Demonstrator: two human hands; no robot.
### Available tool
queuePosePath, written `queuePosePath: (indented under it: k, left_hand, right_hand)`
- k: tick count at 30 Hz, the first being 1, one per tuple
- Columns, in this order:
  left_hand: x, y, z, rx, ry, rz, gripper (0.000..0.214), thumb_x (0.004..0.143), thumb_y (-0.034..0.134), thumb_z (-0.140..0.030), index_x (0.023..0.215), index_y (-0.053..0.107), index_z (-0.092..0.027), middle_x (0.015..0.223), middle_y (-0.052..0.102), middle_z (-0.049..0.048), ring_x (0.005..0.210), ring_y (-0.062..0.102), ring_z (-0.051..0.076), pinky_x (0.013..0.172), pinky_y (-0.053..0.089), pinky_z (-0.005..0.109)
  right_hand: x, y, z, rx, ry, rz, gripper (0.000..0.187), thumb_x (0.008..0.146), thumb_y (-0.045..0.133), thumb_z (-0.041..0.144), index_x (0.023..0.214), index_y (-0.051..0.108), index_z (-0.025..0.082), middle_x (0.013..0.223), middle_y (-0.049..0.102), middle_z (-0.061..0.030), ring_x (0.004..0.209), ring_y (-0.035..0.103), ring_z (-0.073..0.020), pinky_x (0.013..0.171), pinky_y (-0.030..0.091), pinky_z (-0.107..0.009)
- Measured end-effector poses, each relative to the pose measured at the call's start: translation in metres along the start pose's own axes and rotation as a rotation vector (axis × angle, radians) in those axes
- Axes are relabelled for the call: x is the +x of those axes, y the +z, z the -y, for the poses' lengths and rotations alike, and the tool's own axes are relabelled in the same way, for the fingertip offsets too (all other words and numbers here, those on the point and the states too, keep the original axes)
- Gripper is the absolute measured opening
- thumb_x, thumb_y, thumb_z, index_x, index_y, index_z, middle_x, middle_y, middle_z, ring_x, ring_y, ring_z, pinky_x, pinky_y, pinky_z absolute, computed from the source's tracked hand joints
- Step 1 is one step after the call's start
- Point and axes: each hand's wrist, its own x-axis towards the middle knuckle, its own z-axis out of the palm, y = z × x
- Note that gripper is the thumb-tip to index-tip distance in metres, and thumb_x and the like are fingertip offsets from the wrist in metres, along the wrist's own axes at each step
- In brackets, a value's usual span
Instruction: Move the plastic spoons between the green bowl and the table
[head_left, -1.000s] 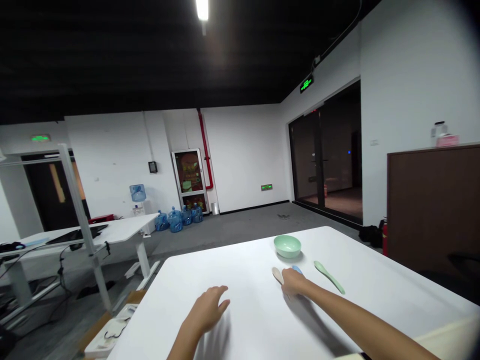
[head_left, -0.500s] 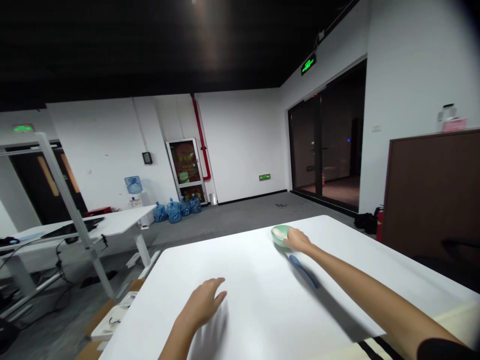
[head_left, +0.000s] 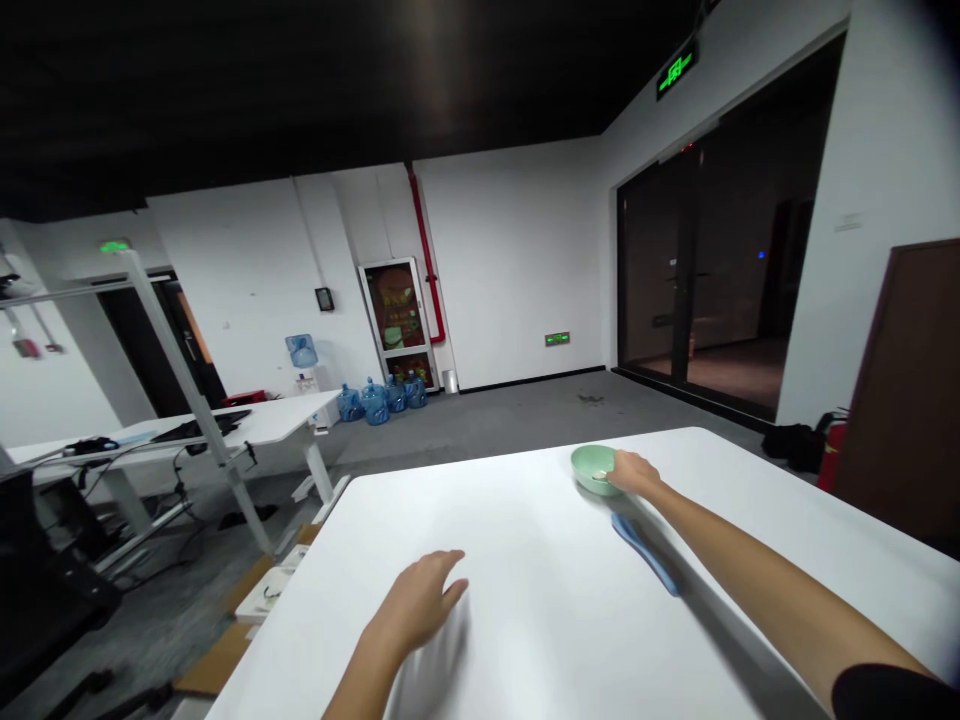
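My right hand (head_left: 634,474) reaches to the far side of the white table (head_left: 517,590), its fingers closed over the right rim of a green bowl (head_left: 590,460). At the fingertips, inside the bowl, shows a small white thing (head_left: 601,476); it looks spoon-like, but most of it is hidden. On the near side of the bowl lies a long blue spoon-shaped utensil (head_left: 646,556), blurred, under my right forearm. My left hand (head_left: 424,597) hovers over the left part of the table, holding nothing, with fingers stretched out and thumb apart.
Left of the table, white trays (head_left: 262,592) and cardboard (head_left: 217,660) sit low. Another desk (head_left: 292,415) with cables and a metal post (head_left: 180,365) stands beyond. Blue water bottles (head_left: 375,400) line the back wall. A brown cabinet (head_left: 907,390) stands at right.
The view has turned to the right. The white thing in the bowl has shifted rightward with my right hand. My left hand keeps nearly the same pose; bowl and blue utensil stay on the table.
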Motion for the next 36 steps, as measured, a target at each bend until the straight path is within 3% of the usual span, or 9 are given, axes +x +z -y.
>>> queuePosePath:
  k: [4,10,14,20,26,32,36]
  left_hand:
    - [0.000,-0.001,0.000,-0.003,-0.014,0.006,0.053,0.094,0.041,-0.050,0.141,0.051,-0.028,0.144,0.056,0.0043,0.131,0.051,0.027,0.109,0.039,0.040]
    - [-0.003,0.000,0.001,0.001,-0.003,0.000,0.054,0.094,0.041,-0.049,0.141,0.051,-0.025,0.144,0.056,0.0054,0.133,0.050,0.026,0.109,0.038,0.039]
    - [-0.008,0.000,0.003,-0.001,0.024,-0.012,0.053,0.094,0.041,-0.048,0.140,0.052,-0.024,0.143,0.057,0.0064,0.132,0.050,0.026,0.108,0.039,0.039]
    - [-0.016,-0.002,-0.001,0.022,0.039,-0.012,0.053,0.094,0.041,-0.048,0.140,0.052,-0.024,0.142,0.057,0.0073,0.132,0.050,0.028,0.107,0.040,0.040]
    - [-0.023,-0.003,-0.006,0.022,0.058,-0.017,0.053,0.094,0.040,-0.049,0.139,0.052,-0.023,0.141,0.058,0.0079,0.131,0.051,0.029,0.105,0.041,0.041]
    - [-0.025,-0.004,-0.007,0.028,0.058,-0.011,0.052,0.094,0.041,-0.048,0.138,0.053,-0.024,0.140,0.059,0.0076,0.130,0.052,0.028,0.106,0.041,0.040]
    - [-0.024,-0.004,-0.009,0.028,0.047,0.004,0.054,0.094,0.040,-0.050,0.140,0.052,-0.024,0.142,0.057,0.0077,0.132,0.050,0.028,0.107,0.040,0.041]
  right_hand:
    - [0.000,-0.005,0.002,0.002,0.007,0.061,0.062,0.081,0.067,0.058,0.123,0.062,0.013,0.114,0.060,-0.0172,0.106,0.060,-0.0238,0.085,0.046,-0.027]
    - [-0.025,-0.025,0.002,0.001,-0.031,-0.015,0.046,0.092,0.050,0.049,0.117,0.065,0.013,0.114,0.060,-0.0154,0.105,0.060,-0.0264,0.083,0.045,-0.029]
    - [-0.061,-0.043,-0.003,0.022,-0.084,-0.061,0.049,0.096,0.042,0.051,0.114,0.068,0.014,0.113,0.061,-0.0152,0.107,0.059,-0.0271,0.087,0.044,-0.030]
    - [-0.133,-0.058,-0.019,0.120,-0.268,-0.074,0.062,0.094,0.043,0.058,0.137,0.056,0.014,0.126,0.058,-0.0146,0.116,0.056,-0.0257,0.094,0.043,-0.028]
    - [-0.179,-0.040,-0.042,0.145,-0.365,-0.093,0.068,0.092,0.045,0.059,0.148,0.044,0.019,0.143,0.044,-0.0105,0.126,0.050,-0.0259,0.104,0.040,-0.032]
    - [-0.182,-0.018,-0.052,0.125,-0.333,-0.050,0.070,0.092,0.044,0.059,0.150,0.040,0.019,0.148,0.038,-0.0108,0.134,0.040,-0.0288,0.109,0.036,-0.037]
    - [-0.181,-0.015,-0.054,0.141,-0.360,-0.036,0.068,0.093,0.045,0.057,0.149,0.040,0.019,0.145,0.042,-0.0118,0.132,0.042,-0.0277,0.108,0.036,-0.035]
